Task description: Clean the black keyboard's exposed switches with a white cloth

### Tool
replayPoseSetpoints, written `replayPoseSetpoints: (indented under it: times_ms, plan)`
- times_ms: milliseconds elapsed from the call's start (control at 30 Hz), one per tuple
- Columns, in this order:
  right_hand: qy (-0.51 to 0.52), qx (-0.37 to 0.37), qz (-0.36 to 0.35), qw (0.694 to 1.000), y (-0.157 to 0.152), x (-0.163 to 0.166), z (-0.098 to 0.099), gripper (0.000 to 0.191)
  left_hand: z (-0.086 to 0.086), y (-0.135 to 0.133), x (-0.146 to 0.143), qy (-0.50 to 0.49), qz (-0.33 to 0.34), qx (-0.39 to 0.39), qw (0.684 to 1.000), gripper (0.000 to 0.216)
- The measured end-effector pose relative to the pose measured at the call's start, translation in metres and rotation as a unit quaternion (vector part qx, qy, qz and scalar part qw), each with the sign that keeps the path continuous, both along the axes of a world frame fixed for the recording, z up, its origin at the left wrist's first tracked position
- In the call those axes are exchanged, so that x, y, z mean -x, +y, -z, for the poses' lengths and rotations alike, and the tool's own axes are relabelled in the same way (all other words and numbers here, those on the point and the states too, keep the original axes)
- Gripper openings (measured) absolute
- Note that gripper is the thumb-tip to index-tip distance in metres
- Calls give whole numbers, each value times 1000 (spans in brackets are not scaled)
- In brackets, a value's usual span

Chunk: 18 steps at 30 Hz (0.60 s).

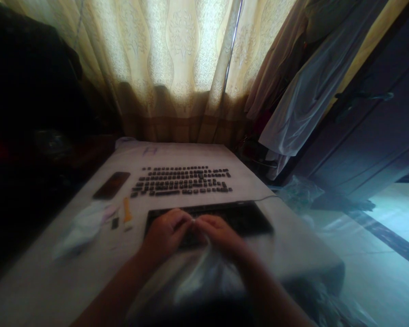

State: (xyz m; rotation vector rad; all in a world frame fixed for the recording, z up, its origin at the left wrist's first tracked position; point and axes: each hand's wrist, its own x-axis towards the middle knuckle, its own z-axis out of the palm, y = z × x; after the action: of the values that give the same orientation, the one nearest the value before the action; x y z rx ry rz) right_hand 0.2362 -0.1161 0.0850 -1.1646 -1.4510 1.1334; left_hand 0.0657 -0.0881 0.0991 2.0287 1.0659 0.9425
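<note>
My left hand and my right hand meet fingertip to fingertip, both pinching. A clear plastic bag hangs from between them toward my lap, and its top edge appears gathered in the fingers. Beneath the hands lies a black keyboard base, partly covered by them, with a thin cable running off its upper right. Beyond it, many loose black keycaps are laid out in rows, with a long spacebar in the nearest row. Blur hides the finer detail at the fingertips.
A smartphone lies at the left of the cloth-covered table. Nearer are a yellow-handled brush, a small black piece and a crumpled white cloth or bag. A curtain hangs behind; a door stands right.
</note>
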Motion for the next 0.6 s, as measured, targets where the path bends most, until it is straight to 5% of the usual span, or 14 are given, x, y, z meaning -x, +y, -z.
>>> replayPoseSetpoints:
  times_ms: [100, 200, 267, 367, 500, 600]
  plan:
    - [21, -20, 67, 997, 4, 1, 1, 35, 6, -1, 4, -10, -26, 18, 999, 22]
    - [43, -53, 161, 985, 11, 0, 3, 33, 25, -10, 12, -27, -26, 102, 994, 47]
    - [59, -69, 215, 972, 15, 0, 4, 33, 44, -20, 15, -110, 20, 267, 957, 67]
    - [83, -74, 258, 960, 17, 7, 4, 34, 66, -33, 6, -235, -9, 314, 920, 89]
    - [115, -62, 272, 953, 15, 24, 1, 35, 68, -41, -28, -289, -68, 325, 898, 88]
    - [151, -36, 270, 950, 14, 31, -1, 38, 62, -41, -50, -354, -53, 357, 863, 82]
